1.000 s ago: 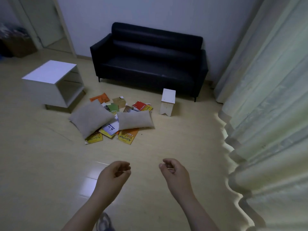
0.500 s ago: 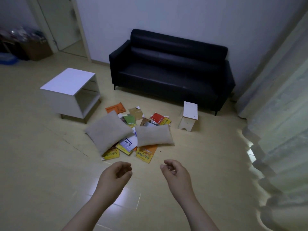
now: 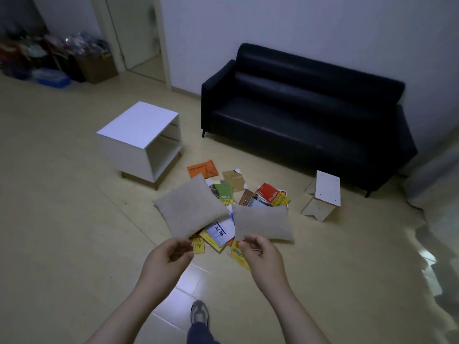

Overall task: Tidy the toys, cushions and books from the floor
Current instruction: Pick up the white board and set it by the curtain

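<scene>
Standing short of the pile, the person holds the left hand [image 3: 169, 256] and right hand [image 3: 260, 254] forward, fingers loosely curled, empty, touching nothing. The larger cushion [image 3: 191, 207] and the smaller cushion [image 3: 263, 223], both beige and soft-looking, lie on the floor [image 3: 62, 219] atop scattered books [image 3: 223, 192], between the white side table [image 3: 139, 125] and the stool [image 3: 325, 192], before the black sofa [image 3: 298, 115]. Recommended: lift the cushions first, one per hand, gripping an edge, exposing the thin overlapping books for flat stacking.

Two beige cushions [image 3: 190, 208] lie atop scattered books [image 3: 272, 196].
</scene>
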A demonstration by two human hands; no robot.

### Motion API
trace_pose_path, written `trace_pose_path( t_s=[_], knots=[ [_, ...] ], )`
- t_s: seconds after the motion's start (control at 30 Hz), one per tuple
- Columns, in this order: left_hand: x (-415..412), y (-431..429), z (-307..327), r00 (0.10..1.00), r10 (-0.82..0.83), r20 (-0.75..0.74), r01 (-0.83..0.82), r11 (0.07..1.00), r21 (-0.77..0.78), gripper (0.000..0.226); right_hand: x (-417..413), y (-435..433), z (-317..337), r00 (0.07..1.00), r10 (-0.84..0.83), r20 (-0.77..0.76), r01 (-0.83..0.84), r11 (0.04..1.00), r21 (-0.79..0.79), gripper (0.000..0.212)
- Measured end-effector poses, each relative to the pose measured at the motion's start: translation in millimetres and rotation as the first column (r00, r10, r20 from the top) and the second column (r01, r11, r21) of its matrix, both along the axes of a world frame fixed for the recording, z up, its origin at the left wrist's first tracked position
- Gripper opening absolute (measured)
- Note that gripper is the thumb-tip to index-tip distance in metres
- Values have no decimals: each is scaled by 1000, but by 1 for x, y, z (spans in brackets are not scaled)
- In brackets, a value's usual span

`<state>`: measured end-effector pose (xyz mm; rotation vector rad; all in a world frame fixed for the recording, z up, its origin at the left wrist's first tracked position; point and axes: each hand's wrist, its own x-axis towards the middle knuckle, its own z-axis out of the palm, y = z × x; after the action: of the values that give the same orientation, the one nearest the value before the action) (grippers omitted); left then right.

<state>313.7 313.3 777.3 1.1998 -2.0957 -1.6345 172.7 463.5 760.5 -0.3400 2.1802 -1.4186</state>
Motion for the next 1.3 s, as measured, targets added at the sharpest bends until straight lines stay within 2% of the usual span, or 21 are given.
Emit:
trace_pose_path(
  t_s=[0.3, 0.57, 0.77, 0.93, 1.17, 1.3],
  knots=[
    [-79, -126, 4, 999, 39, 18, -38, 999, -30, 17, -83, -131, 2, 998, 56, 41, -56, 998, -18, 10],
    [-116, -221, -4, 996, 85, 20, -86, 996, 25, 18, -126, -229, -6, 991, 80, 107, -81, 997, 6, 19],
    [-132, -308, -18, 997, 79, 22, -80, 995, 67, 18, -139, -312, -20, 995, 45, 86, -48, 998, 31, 15],
    [-130, -412, -21, 1000, 21, 24, -23, 995, 93, 20, -134, -405, -17, 996, -6, 90, 3, 999, 33, 23],
    [-125, -558, -14, 996, -81, 25, 79, 995, 56, 21, -118, -532, -11, 991, -100, 85, 95, 994, 61, 20],
    [-128, -602, -17, 996, -89, 21, 87, 991, 99, 20, -119, -578, -11, 991, -92, 92, 84, 992, 92, 20]
  ],
)
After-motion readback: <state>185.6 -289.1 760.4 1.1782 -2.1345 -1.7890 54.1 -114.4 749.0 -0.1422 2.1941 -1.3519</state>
